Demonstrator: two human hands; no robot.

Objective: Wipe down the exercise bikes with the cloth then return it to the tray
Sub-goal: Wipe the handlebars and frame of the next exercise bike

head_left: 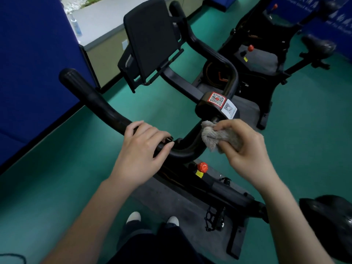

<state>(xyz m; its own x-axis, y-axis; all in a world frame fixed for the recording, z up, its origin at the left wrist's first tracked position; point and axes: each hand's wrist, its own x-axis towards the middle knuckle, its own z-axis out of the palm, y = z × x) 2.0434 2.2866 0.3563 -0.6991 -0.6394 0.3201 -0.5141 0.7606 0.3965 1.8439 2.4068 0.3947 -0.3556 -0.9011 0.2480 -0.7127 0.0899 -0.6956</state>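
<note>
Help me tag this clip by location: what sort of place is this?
Probably a gym or fitness room: the near exercise bike and a second bike beside it stand on grey mats, on a green floor with blue partitions.

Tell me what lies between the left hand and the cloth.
Head view: only a bare curved stretch of black handlebar lies between the left hand and the cloth gripped by the right hand.

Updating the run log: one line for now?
phase: wiping | left hand: grips handlebar | right hand: holds cloth
</note>
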